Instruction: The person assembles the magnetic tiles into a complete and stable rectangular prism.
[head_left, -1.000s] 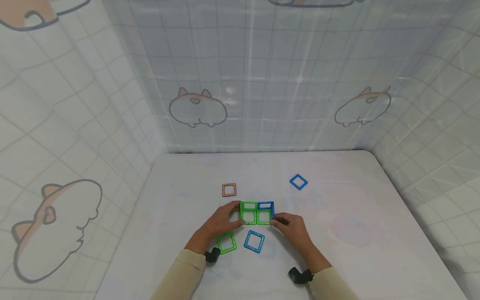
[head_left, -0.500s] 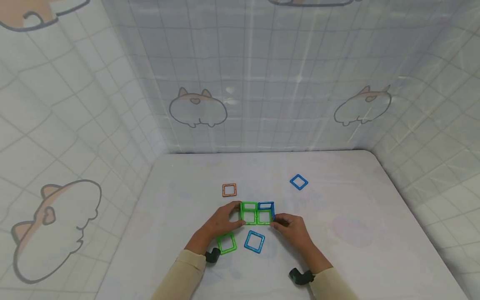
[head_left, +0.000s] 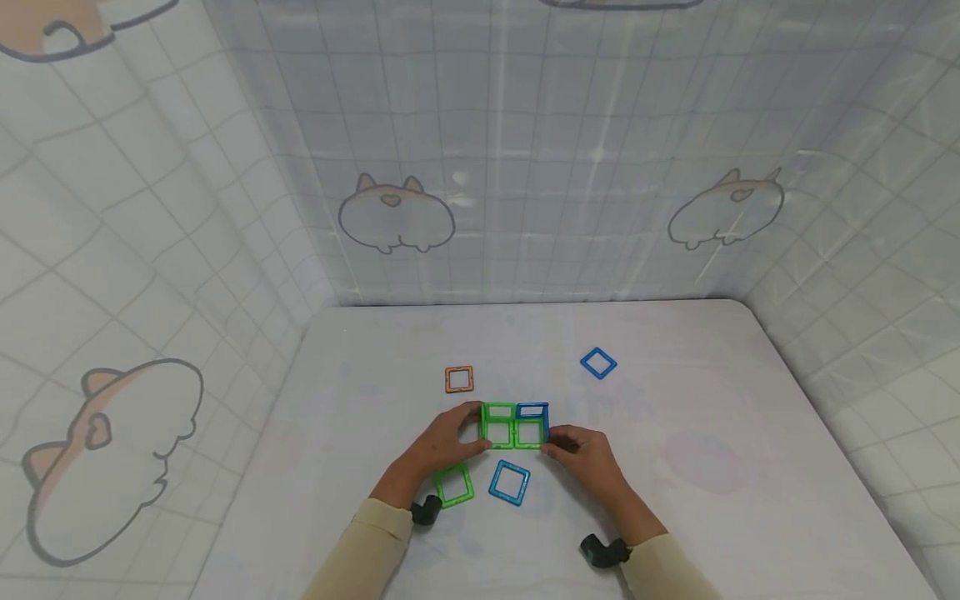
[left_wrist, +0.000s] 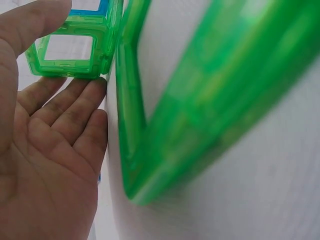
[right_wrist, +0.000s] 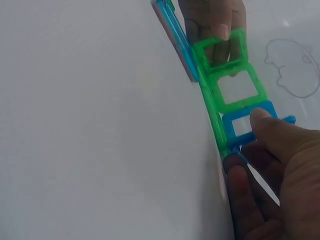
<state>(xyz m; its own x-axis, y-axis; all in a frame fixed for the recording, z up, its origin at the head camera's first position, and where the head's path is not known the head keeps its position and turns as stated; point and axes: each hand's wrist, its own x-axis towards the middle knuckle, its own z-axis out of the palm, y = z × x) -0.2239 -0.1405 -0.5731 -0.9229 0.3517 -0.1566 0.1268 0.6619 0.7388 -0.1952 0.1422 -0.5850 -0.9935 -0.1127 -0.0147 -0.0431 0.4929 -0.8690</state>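
A small structure of green and blue square magnetic tiles point(head_left: 514, 433) stands mid-table in the head view, with green tiles on the table and others upright at the back and ends. My left hand point(head_left: 442, 442) grips its left end, thumb at the front corner and fingers behind the green end tile point(left_wrist: 65, 74). At the right end my right hand point(head_left: 585, 457) pinches the blue tile point(right_wrist: 228, 129), with the thumb on its upper edge and fingers lower down. Close to my left wrist lies a loose green tile point(head_left: 470, 482), large and blurred in the left wrist view.
A light blue tile point(head_left: 496, 477) lies in front of the structure. Behind it are an orange tile point(head_left: 447, 380) at left and a blue tile point(head_left: 589, 355) at right. The white table point(head_left: 720, 400) is walled by printed curtains point(head_left: 525, 108).
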